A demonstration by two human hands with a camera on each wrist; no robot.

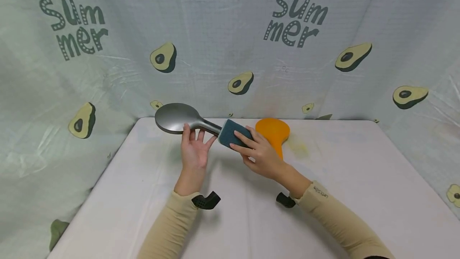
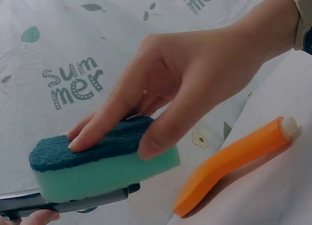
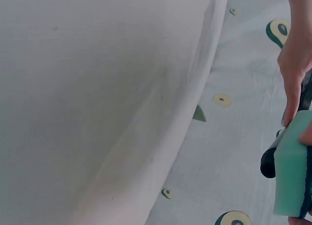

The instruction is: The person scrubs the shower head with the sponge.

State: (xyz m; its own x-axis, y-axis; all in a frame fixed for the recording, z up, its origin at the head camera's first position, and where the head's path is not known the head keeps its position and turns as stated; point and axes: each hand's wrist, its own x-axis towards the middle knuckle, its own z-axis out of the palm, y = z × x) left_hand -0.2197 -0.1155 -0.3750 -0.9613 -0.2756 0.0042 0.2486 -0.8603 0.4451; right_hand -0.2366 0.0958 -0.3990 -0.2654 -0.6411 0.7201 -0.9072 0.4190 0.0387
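**The Sponge Is Hugging the Spoon's Handle**

The left hand (image 1: 195,152) is pinching the big spoon (image 1: 176,116) by its neck, at 8 o'clock from the sponge (image 1: 231,128). At 4 o'clock, the right hand (image 1: 264,156) is gripping that sponge. I am seeing a gap between the hands.

The sponge's soft side is touching the handle (image 1: 211,126). For a good rub, I think I should be laying it flat, pressing gently and pinching the neck tight, so nothing is twisting.

The sponge is wearing a dark, scratchy top over squashy, pale green foam. The spoon's shiny grey oval bowl is pointing to 10 o'clock.

At 3 o'clock, a smooth orange tool (image 1: 272,128) is lying on the white table (image 1: 244,223). Behind, a wrinkly cloth (image 1: 212,27) is showing avocados.
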